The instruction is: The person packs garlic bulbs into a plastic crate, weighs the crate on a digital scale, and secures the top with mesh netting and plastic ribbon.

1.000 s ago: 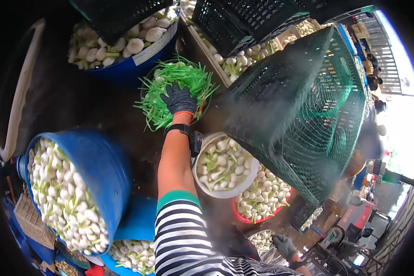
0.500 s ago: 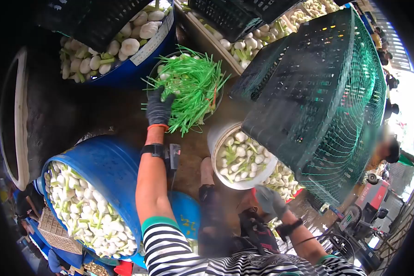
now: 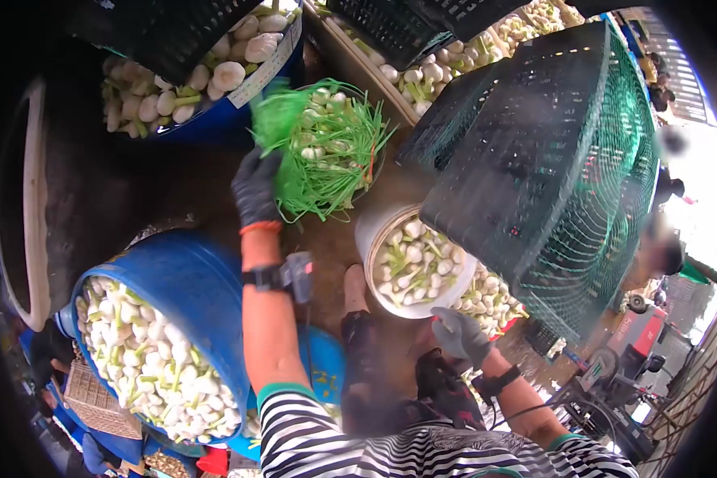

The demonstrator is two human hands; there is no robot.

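A bunch of long thin green strands (image 3: 275,127), smeared by motion, is in my left hand (image 3: 257,185). That hand wears a dark glove and is closed at the left edge of a round tub (image 3: 378,171). More green strands (image 3: 331,199) lie in the tub over white garlic bulbs (image 3: 327,131). My right hand (image 3: 462,334), in a grey glove, is beside the lower rim of a white bucket (image 3: 410,311) of garlic. Its fingers point toward the rim; whether they hold anything is hidden.
A tilted blue barrel (image 3: 183,271) full of garlic lies at left. Black crates (image 3: 518,151) with green netting (image 3: 605,215) stand at right. Another blue barrel (image 3: 287,72) of garlic is at the top. A red machine (image 3: 637,338) and other people are farther right.
My left hand has drawn left with a bunch of green strands, uncovering garlic bulbs in the tub. My right hand has shifted slightly left, closer under the white bucket.
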